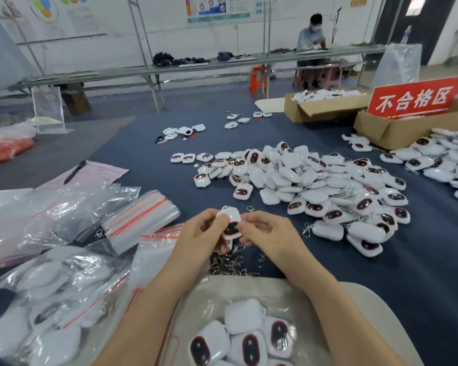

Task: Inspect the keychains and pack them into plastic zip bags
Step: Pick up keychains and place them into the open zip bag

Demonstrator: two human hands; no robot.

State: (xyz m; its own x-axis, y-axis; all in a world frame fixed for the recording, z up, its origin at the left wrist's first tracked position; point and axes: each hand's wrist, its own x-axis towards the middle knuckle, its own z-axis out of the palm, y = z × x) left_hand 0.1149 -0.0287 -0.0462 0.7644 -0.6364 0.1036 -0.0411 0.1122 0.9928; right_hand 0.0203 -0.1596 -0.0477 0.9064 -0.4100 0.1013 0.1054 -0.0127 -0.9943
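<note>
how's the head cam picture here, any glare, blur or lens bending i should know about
Head view: soft, even indoor light, hardly any shadows; white glare streaks on the crumpled clear plastic zip bags at left; the white keychain with a dark oval face, pinched by the left hand and right hand, is reasonably sharp; wide-angle distortion bows the long grey workbench at the back.
</note>
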